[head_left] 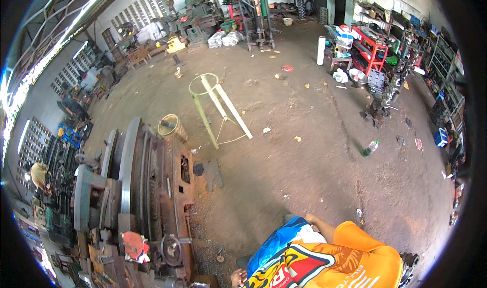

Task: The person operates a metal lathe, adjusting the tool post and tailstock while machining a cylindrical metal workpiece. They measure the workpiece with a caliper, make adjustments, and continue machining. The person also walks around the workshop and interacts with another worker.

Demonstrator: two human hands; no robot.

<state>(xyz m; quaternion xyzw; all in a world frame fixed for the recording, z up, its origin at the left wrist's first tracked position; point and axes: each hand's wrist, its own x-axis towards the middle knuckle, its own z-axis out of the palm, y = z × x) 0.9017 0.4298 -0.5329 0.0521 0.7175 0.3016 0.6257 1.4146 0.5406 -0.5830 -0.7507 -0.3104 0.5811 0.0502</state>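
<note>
At the lower edge, my left hand (238, 277) shows beside the yellow front of my shirt (350, 262), its fingers curled in. Whatever may lie inside those fingers is hidden. My right arm comes out of an orange sleeve and bends inward. Its hand (311, 220) is small in view, close to blue and white cloth (284, 234) at my lap, and its fingers cannot be made out. Left of my left hand stands a large rusty lathe-like machine (175, 186) with a handwheel (171, 250). A red cloth (134, 244) lies on it.
Ahead on the dirt floor stands a pale three-legged stand with a ring top (218, 105). A bucket (171, 125) sits by the machine. A green bottle (370, 148) lies to the right, near a red trolley (370, 49). Another person (39, 175) is at the far left.
</note>
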